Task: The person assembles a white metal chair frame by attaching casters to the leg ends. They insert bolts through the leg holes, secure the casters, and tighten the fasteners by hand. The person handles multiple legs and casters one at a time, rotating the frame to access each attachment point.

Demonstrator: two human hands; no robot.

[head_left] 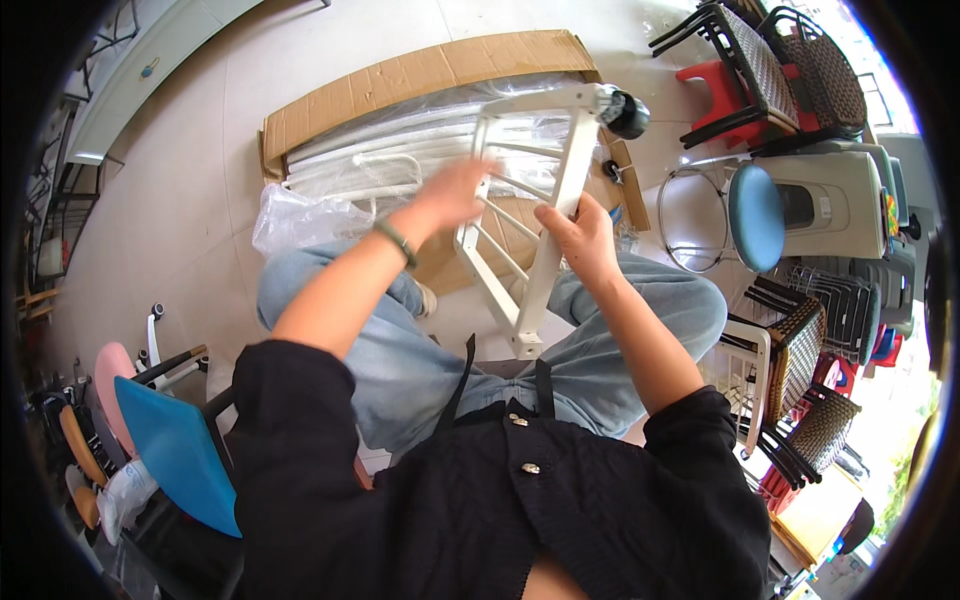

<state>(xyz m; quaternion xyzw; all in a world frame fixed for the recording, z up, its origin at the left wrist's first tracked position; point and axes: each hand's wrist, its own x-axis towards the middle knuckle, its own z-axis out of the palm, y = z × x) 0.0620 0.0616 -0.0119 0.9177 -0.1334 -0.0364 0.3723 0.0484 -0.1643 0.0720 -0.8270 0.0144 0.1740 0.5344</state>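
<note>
Fingers [572, 215] of the right hand [585, 240] gripped the white caster frame [540, 215] above the knees, left hand [450, 195] spread on a rung; the single grip risked it twisting loose.

A furniture shop or storeroom with a pale tiled floor [170, 200] — goods crowd the edges. Stacked wicker chairs [790, 70] and a red plastic stool [715, 85] stand at one o'clock, a blue-topped round stool [755, 215] at three, more woven chairs [800, 380] at four, coloured office chairs [170, 440] at eight — an opened cardboard box [420, 75] of white metal parts [380, 150] lies at twelve
</note>
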